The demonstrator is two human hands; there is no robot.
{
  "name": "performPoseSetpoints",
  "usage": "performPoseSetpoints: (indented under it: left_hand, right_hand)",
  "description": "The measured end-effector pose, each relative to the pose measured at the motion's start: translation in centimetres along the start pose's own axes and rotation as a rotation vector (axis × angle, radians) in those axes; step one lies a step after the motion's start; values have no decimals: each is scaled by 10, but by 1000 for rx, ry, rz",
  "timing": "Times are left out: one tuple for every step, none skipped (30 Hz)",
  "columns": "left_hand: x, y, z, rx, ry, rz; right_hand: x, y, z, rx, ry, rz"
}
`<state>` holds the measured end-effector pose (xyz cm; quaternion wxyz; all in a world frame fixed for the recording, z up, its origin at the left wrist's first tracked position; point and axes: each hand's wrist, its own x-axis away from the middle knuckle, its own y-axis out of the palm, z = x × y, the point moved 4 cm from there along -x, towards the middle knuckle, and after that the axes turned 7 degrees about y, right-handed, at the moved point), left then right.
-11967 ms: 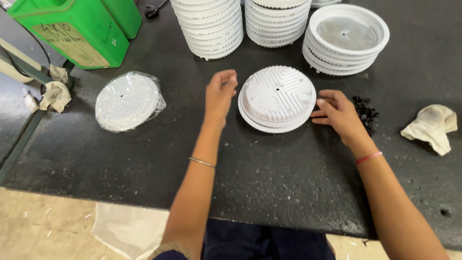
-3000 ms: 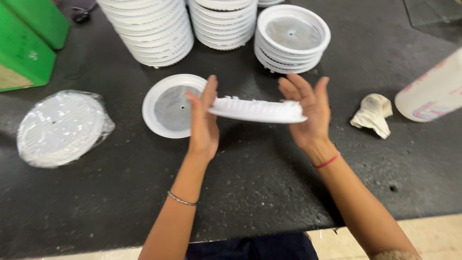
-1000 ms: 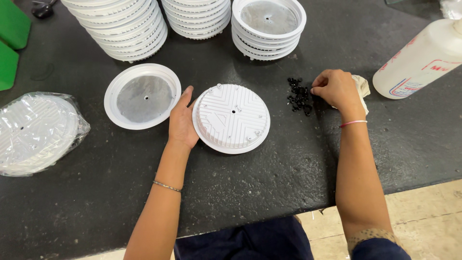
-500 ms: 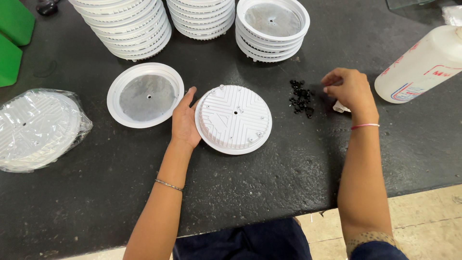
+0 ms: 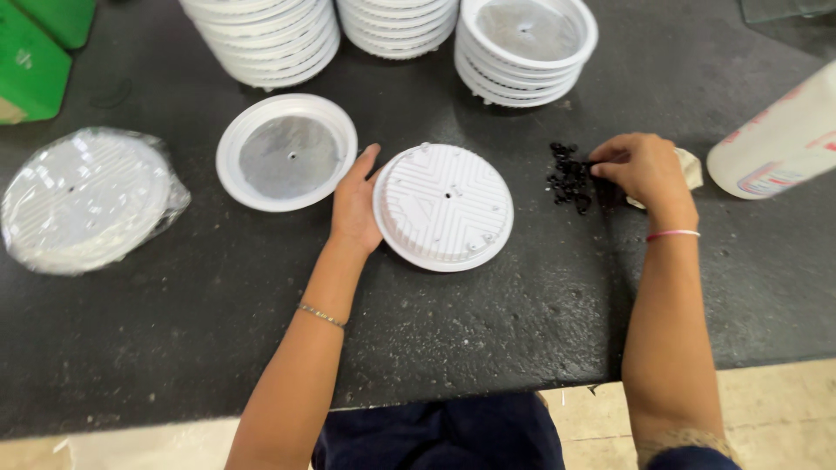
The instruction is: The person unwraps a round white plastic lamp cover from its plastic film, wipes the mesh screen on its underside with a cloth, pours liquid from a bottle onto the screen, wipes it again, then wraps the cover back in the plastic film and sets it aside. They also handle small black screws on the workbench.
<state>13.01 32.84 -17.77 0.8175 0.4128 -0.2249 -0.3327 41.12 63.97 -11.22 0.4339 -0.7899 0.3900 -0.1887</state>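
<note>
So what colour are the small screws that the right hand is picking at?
Black: the screws lie in a small pile, best seen in the head view.

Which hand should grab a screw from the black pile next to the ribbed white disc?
Right. The right hand already has its fingertips at the pile of small black screws. The left hand rests flat against the left edge of the ribbed white disc, steadying it, on the side away from the pile.
</note>
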Motion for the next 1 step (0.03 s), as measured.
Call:
performPoseSetpoints:
  left_hand:
    - [-5,-7,-4,6,4,0]
  right_hand:
    - [-2,0,-1,6,-8,12]
